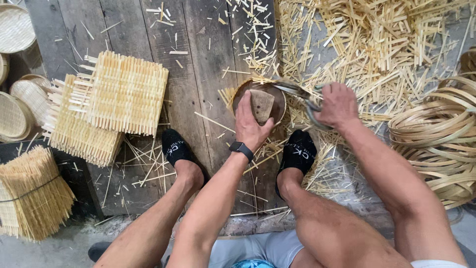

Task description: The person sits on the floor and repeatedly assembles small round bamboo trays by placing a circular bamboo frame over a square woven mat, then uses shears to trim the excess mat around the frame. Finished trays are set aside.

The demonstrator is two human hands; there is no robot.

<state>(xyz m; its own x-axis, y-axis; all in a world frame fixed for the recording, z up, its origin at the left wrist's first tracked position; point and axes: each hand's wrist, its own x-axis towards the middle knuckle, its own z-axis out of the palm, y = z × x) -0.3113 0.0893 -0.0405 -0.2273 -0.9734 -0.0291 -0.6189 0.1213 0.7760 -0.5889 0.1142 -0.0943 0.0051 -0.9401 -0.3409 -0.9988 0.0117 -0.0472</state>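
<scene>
Two hands work just past the socked feet: the left hand point(251, 124) presses a wooden block point(261, 104) onto a round woven disc point(243, 94), fingers curled about the block's edge, while the right hand point(338, 105) is clenched round shears point(301, 95) cutting at the disc's rim. Beyond lie woven mats point(126, 92), bamboo hoops point(436, 136) and scattered offcuts point(377, 39).

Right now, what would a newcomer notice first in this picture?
In the middle, the left hand presses a wooden block onto a round disc, while the right hand works large shears at its edge. Woven bamboo mats lie left, bamboo hoops right.
</scene>
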